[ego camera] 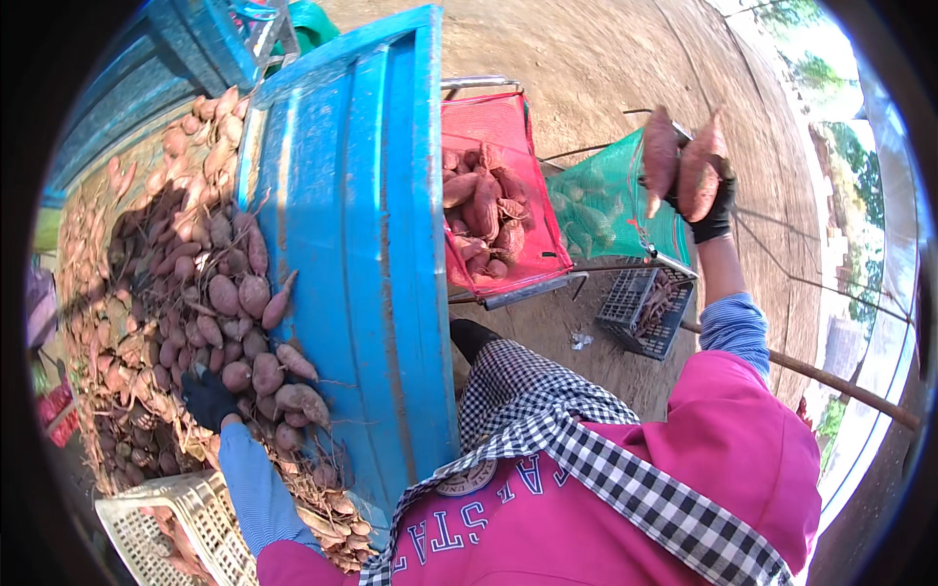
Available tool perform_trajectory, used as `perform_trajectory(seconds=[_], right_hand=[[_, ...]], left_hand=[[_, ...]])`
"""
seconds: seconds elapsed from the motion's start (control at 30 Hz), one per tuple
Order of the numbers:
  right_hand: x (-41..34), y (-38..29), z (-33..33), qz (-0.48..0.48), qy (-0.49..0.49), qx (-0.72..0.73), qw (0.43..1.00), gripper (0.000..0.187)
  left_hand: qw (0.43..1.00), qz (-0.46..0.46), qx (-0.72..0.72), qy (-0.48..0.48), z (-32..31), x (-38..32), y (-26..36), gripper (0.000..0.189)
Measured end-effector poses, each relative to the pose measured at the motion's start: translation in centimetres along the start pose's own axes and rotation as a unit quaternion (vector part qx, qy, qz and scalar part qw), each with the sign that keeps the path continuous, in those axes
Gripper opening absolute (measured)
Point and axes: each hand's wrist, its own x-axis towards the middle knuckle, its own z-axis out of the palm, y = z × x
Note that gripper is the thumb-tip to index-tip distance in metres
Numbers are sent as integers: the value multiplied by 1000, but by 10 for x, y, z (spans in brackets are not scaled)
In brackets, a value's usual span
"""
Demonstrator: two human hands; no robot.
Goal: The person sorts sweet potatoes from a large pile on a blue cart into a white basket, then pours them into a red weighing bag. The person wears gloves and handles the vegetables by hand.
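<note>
My right hand [712,209], in a black glove, is raised at the right with two sweet potatoes [700,172] in its grip. It is beside the top edge of a green mesh bag [590,198] that has sweet potatoes inside. On the left, my left hand [209,399], also gloved, reaches into a large heap of sweet potatoes [253,297]. Its fingers touch the heap, but whether they grip one is hidden. Between my hands, a red mesh bag [506,264] hangs open on a metal frame [527,291], with several sweet potatoes in it.
A blue metal truck-bed side panel [337,242] lies folded down beside the heap. On the ground, a dark plastic crate [623,293] holds small roots. A cream plastic crate [212,513] stands at the lower left. A rusty pole [843,384] extends at the right.
</note>
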Motion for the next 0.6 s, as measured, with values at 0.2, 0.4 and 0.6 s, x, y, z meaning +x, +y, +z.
perform_trajectory(seconds=[0.2,0.4,0.6], right_hand=[[-19,-70,-151,184,465,-457,736,69],[195,66,-24,-130,185,-547,806,39],[326,266,297,-153,-319,-479,803,39]], left_hand=[[1000,-7,0,-6,14,5,-5,52],[996,-18,-41,81,0,-17,8,49],[997,-28,-53,54,-22,-16,19,49]])
